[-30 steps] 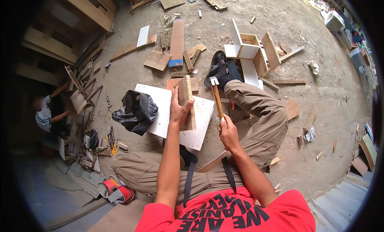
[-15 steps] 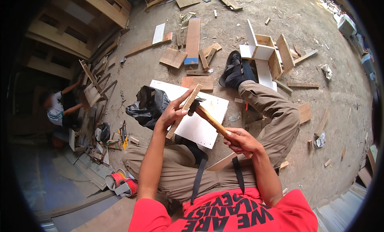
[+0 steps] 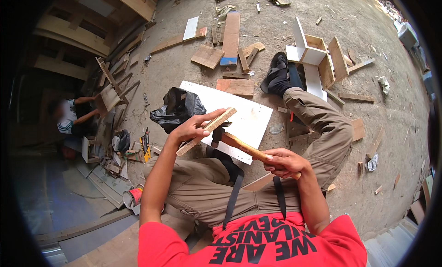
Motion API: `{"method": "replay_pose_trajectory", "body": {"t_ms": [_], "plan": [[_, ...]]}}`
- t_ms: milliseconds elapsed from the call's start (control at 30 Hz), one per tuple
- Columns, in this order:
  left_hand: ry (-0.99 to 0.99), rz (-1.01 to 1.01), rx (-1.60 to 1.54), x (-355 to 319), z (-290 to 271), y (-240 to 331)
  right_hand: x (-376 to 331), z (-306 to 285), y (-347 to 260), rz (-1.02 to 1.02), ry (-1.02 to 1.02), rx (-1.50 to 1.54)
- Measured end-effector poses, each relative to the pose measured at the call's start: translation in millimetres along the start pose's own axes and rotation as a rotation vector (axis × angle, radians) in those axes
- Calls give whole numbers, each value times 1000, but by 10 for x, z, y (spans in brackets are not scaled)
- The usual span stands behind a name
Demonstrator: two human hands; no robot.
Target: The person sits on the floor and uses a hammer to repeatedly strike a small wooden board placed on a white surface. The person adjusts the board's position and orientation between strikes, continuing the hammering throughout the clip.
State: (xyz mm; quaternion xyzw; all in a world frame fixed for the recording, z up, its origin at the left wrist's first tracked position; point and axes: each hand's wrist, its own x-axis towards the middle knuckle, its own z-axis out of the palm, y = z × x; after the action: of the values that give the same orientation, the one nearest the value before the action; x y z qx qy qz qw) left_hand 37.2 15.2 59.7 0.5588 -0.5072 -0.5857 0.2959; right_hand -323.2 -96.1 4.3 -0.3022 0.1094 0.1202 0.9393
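My left hand [image 3: 193,130] is closed on a short wooden strip [image 3: 217,119], held aslant above my lap with its long edge upward. My right hand [image 3: 286,163] grips the wooden handle of a claw hammer [image 3: 244,147]. The hammer's dark head is close beside the strip; whether the two touch I cannot tell. Beneath them lies a white board [image 3: 251,117] with small holes along its edges. A black plastic bag [image 3: 177,108] sits against the board's left side. Across my lap rests a thin wooden piece [image 3: 258,182], partly hidden.
Loose planks lie beyond the board, among them a blue-ended plank [image 3: 230,39]. A box-like wooden assembly [image 3: 316,55] stands by my foot. To the left are a handsaw [image 3: 145,146], a red can [image 3: 132,197] and a person [image 3: 69,117] holding a wooden frame.
The wooden strip has turned flatter, its lower end swinging left. The hammer head has moved down along it, and my right hand has shifted right and slightly down. The view has shifted a little.
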Motion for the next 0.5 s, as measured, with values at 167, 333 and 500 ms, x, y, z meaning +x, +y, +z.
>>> {"method": "replay_pose_trajectory", "body": {"t_ms": [167, 333, 500], "plan": [[-21, 13, -68, 77, -33, 2, -14, -3, -14, 0, -28, 64], [-18, 28, -7, 111, -73, 42, -47, -25, -18, -13, -10, 5], [14, 35, 141, 70, -131, 79, -58, -10, -33, -17, 41, -88]]}}
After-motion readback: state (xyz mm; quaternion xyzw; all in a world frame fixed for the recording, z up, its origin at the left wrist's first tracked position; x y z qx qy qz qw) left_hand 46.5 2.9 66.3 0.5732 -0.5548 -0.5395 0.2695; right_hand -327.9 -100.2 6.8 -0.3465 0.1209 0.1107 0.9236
